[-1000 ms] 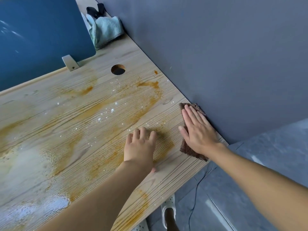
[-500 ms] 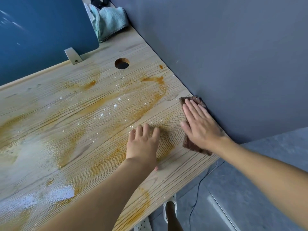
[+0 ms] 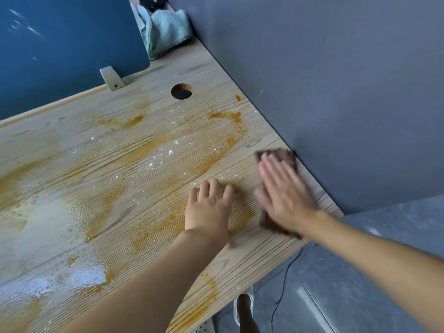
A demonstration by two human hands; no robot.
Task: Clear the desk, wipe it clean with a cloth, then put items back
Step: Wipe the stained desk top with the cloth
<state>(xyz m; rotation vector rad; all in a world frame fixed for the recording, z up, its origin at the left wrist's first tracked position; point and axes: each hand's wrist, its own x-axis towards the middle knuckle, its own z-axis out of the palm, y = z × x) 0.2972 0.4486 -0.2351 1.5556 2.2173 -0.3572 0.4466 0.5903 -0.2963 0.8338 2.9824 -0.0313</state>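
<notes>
A light wooden desk [image 3: 120,164] carries orange-brown smears, white specks and wet patches. My right hand [image 3: 283,195] lies flat, fingers straight, pressing a brown cloth [image 3: 286,156] onto the desk near its right edge by the grey wall; the hand is motion-blurred. The cloth shows beyond the fingertips and under the wrist. My left hand [image 3: 209,207] rests palm-down on the desk just left of the cloth, fingers straight, holding nothing.
A blue divider panel [image 3: 67,49] stands along the desk's back edge on a metal bracket [image 3: 111,78]. A round cable hole [image 3: 181,91] sits behind the stains. A pale green towel [image 3: 165,32] lies in the far corner. Grey wall [image 3: 336,92] bounds the right. A cable and a foot show on the floor.
My right hand with the brown cloth has slid slightly toward the left across the desk and is now blurred. My left hand stays in place.
</notes>
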